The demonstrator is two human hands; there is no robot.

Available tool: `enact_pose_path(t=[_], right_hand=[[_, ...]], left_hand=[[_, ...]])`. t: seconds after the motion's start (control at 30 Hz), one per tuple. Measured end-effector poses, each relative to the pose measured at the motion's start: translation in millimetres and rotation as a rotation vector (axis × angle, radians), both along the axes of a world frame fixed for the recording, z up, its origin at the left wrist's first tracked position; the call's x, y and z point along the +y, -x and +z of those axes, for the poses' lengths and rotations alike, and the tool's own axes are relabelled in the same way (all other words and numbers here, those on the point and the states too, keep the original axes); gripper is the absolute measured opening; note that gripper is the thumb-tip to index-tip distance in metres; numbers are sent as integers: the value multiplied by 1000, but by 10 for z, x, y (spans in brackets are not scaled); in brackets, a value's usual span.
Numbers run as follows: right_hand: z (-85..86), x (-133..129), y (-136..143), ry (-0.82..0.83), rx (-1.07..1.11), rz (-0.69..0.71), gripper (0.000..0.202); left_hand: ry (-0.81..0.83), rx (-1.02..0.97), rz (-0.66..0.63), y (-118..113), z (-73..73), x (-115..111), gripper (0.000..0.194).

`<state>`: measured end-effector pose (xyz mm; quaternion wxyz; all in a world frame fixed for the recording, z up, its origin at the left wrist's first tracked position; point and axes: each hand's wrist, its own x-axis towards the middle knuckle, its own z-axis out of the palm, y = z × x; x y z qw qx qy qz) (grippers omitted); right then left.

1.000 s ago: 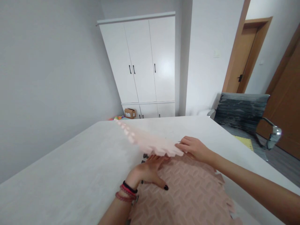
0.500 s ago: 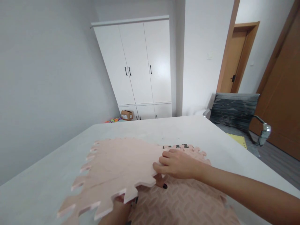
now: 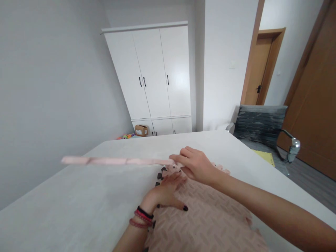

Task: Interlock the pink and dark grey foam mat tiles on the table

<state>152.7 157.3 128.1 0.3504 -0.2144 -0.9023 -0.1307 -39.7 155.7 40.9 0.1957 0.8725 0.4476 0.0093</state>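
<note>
A pink foam floor mat tile (image 3: 107,161) extends to the left, seen nearly edge-on and slightly blurred. My right hand (image 3: 195,164) grips its right end, fingers over the top. Below it lies another pink foam mat (image 3: 207,217) with a raised tread pattern and toothed edges; dark teeth show along its left side, apparently from a dark layer beneath. My left hand (image 3: 168,190) rests palm down on this mat's left part, fingers spread, thumb pointing right. Red and black bracelets (image 3: 143,217) circle the left wrist.
A white table (image 3: 86,210) carries the mats. Past its far edge stand a white wardrobe (image 3: 162,77), a cardboard box (image 3: 141,130) and some colourful items (image 3: 127,136). On the right are a dark office chair (image 3: 259,122) and a yellow sheet (image 3: 265,156).
The tile in my right hand has swung up from lying over my left hand to a nearly edge-on position farther away. My left hand is now uncovered. The right hand rose slightly.
</note>
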Motion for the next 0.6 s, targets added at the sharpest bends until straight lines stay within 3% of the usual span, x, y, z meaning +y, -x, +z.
enact_pose_path(t=[0.1,0.2,0.37,0.5,0.6], right_hand=[[6,170,-128,124,182,-25,26],[59,318,-238,140,340,-60,24],[402,357,-463,69,615,-106,20],[544,167,-750,387,905,-82,29],[376,-103,-1034,687,1088,-107,36]], left_hand=[[87,44,45,-31,96,-40,114],[110,50,58,-50,152,-76,114],[95,34,53,-33,135,-60,114],[87,-1,54,4,126,-30,106],[33,-124,76,65,121,17,78]])
